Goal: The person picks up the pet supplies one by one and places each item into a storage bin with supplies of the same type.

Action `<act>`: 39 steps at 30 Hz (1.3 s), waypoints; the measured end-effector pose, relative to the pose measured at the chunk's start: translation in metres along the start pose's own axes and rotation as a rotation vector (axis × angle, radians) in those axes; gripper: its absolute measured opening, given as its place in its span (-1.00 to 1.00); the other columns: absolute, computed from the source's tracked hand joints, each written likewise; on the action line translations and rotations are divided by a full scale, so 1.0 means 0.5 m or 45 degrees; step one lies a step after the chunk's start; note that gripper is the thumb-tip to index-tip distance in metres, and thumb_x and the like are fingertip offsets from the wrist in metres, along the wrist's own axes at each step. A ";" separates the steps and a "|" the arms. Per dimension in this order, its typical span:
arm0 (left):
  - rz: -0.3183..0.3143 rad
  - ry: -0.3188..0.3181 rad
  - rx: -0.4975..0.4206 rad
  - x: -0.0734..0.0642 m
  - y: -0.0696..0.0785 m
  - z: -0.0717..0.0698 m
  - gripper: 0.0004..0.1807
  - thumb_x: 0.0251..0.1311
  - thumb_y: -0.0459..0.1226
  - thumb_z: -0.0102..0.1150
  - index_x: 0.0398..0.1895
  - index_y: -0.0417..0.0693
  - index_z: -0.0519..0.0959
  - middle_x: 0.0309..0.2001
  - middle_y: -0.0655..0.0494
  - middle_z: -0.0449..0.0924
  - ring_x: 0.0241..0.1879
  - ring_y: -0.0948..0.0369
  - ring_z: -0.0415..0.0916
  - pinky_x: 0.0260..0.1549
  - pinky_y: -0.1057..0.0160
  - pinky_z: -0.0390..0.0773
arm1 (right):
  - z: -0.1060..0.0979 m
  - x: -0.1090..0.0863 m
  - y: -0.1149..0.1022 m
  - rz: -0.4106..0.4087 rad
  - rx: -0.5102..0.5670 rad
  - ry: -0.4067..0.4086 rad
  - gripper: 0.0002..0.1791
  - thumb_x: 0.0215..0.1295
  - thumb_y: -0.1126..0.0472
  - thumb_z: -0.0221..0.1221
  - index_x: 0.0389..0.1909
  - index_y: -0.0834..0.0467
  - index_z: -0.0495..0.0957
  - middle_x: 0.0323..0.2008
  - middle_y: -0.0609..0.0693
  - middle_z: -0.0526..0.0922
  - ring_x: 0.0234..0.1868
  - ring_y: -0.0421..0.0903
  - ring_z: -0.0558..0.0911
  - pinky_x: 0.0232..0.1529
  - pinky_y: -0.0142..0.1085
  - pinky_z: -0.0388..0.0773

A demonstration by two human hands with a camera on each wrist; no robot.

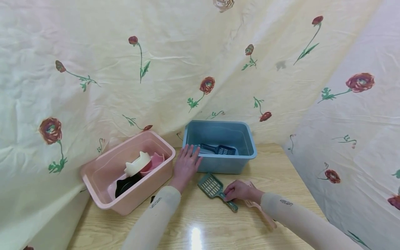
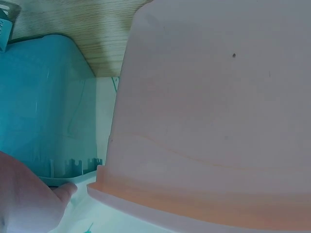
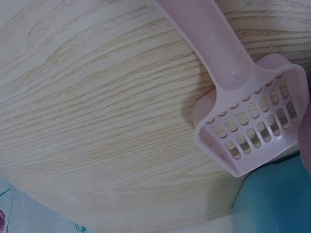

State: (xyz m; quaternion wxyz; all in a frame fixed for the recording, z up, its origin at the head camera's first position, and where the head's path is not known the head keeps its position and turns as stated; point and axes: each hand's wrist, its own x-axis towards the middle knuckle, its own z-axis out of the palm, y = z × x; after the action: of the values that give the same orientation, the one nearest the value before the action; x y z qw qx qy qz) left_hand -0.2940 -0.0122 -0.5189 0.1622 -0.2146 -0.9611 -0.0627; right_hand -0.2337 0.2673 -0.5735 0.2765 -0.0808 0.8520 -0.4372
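Observation:
My right hand (image 1: pixel 239 191) pinches the handle of a dark green slotted litter scoop (image 1: pixel 211 185), whose head points toward the blue bin (image 1: pixel 218 165). My left hand (image 1: pixel 185 166) rests on that bin's front left rim with fairly straight fingers; in the left wrist view part of the hand (image 2: pixel 31 199) shows at the rim. Inside the bin lies a dark blue litter scoop (image 1: pixel 225 150). A pink litter scoop (image 3: pixel 233 87) lies on the table beside my right hand, partly hidden by it in the head view.
To the left stands a pink bin (image 1: pixel 159 173) holding a white cat-eared bowl (image 1: pixel 137 163), a pink one (image 1: pixel 156 161) and a black one (image 1: pixel 126 184). A small black item (image 1: pixel 152 199) lies near its front. Flowered cloth (image 1: pixel 175 69) hangs behind the wooden table (image 1: pixel 193 215).

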 end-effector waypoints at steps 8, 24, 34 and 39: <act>-0.003 -0.008 0.023 0.001 0.000 -0.004 -0.40 0.68 0.11 -0.11 0.62 0.12 0.38 0.55 -0.09 0.41 0.61 -0.07 0.23 0.61 -0.03 0.17 | 0.002 0.002 -0.007 -0.028 -0.056 -0.014 -0.82 0.28 0.26 0.51 -0.19 0.26 0.78 -0.39 -0.03 0.78 -0.40 -0.22 0.62 -0.28 -0.35 0.66; 0.008 0.012 0.025 -0.004 -0.002 -0.006 -0.42 0.66 0.07 -0.04 0.58 0.08 0.44 0.53 -0.11 0.44 0.59 -0.08 0.27 0.59 -0.03 0.22 | 0.032 0.000 0.010 0.027 0.008 0.029 -0.78 0.28 0.25 0.51 -0.13 0.23 0.73 -0.38 -0.09 0.72 -0.33 -0.18 0.60 -0.19 -0.34 0.57; 0.006 0.001 0.057 -0.002 -0.001 -0.005 -0.41 0.67 0.10 -0.09 0.61 0.11 0.40 0.55 -0.08 0.41 0.60 -0.06 0.25 0.60 -0.02 0.20 | 0.039 -0.003 0.015 0.056 0.294 -0.081 -0.78 0.39 0.32 0.41 -0.03 0.34 0.69 -0.25 0.08 0.84 -0.28 -0.20 0.72 -0.17 -0.37 0.68; 0.017 0.017 0.064 -0.002 -0.001 -0.005 -0.41 0.67 0.10 -0.08 0.60 0.11 0.42 0.54 -0.07 0.43 0.59 -0.06 0.27 0.59 -0.01 0.23 | 0.035 -0.009 0.012 0.047 0.410 -0.145 -0.77 0.43 0.32 0.37 0.00 0.36 0.67 -0.18 0.16 0.85 -0.24 -0.17 0.77 -0.14 -0.34 0.73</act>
State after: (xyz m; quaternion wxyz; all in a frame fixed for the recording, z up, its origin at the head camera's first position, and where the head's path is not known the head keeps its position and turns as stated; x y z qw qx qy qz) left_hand -0.2925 -0.0134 -0.5170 0.1745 -0.2163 -0.9598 -0.0388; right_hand -0.2196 0.2603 -0.5845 0.3418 -0.0445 0.7553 -0.5574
